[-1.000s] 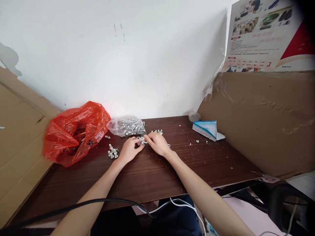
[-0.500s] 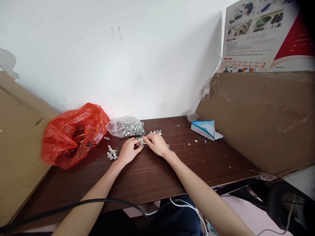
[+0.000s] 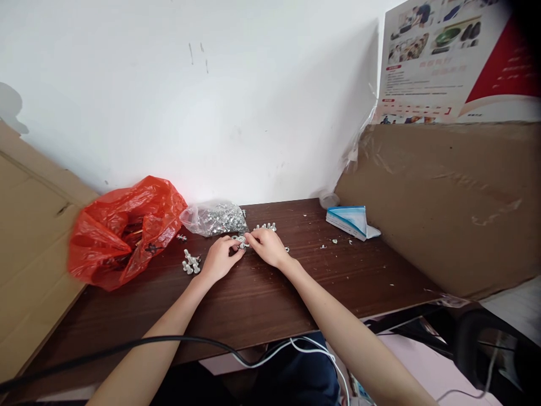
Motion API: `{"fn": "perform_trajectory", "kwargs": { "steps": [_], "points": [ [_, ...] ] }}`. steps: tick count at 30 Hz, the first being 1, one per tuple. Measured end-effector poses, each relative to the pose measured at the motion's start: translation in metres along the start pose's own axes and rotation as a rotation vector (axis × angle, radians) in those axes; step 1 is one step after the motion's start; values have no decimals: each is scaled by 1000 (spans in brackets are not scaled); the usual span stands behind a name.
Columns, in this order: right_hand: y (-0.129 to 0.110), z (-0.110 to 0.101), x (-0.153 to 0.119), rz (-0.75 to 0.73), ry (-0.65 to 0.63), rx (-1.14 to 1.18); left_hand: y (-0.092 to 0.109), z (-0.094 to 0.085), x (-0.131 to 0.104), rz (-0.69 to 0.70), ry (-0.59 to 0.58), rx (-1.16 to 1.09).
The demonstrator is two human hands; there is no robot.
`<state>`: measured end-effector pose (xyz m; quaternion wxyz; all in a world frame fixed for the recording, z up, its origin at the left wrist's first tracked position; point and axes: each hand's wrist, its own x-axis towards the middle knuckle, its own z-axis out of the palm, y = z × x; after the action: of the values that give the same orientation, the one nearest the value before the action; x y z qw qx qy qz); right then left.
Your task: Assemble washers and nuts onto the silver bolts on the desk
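Note:
My left hand (image 3: 222,259) and my right hand (image 3: 269,247) meet above the table. Thumb and fingers of the left pinch a small metal piece (image 3: 242,245) with a round, washer-like top. The right fingertips press together at the same piece from the other side; exactly what they grip is partly hidden. Flat washers (image 3: 239,238) lie just beyond the fingertips. Left of my left hand stands a cluster of silver bolts (image 3: 191,263), heads down. A row of similar bolts (image 3: 266,227) stands behind my right hand, and a small ring (image 3: 287,249) lies beside its wrist.
A clear bag of metal fasteners (image 3: 217,218) and an open red plastic bag (image 3: 127,228) sit at the back left. A blue-white packet (image 3: 349,221) lies at the right on the brown table (image 3: 262,304). Cardboard (image 3: 448,208) borders both sides; a black cable (image 3: 169,338) crosses in front.
My hands stay together at the same small piece, with only slight finger movement. The whole view has shifted a little, and the cables at the front have moved slightly.

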<state>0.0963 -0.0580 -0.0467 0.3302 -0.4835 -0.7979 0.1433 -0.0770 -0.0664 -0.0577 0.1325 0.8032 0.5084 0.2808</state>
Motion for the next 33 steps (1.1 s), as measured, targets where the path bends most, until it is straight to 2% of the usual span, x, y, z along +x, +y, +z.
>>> {"fn": "perform_trajectory", "kwargs": {
  "steps": [7, 19, 28, 33],
  "points": [
    [-2, 0, -1, -30, -16, -11, -1, 0, 0, -18, -19, -3],
    [-2, 2, -2, -113, -40, -22, 2, -1, -1, 5, 17, 11],
    [0, 1, -1, -41, 9, -49, -1, 1, 0, 1, -10, 28],
    [-1, 1, -2, -49, -5, -58, 0, 0, -1, -5, -11, 33]
  ]
}}
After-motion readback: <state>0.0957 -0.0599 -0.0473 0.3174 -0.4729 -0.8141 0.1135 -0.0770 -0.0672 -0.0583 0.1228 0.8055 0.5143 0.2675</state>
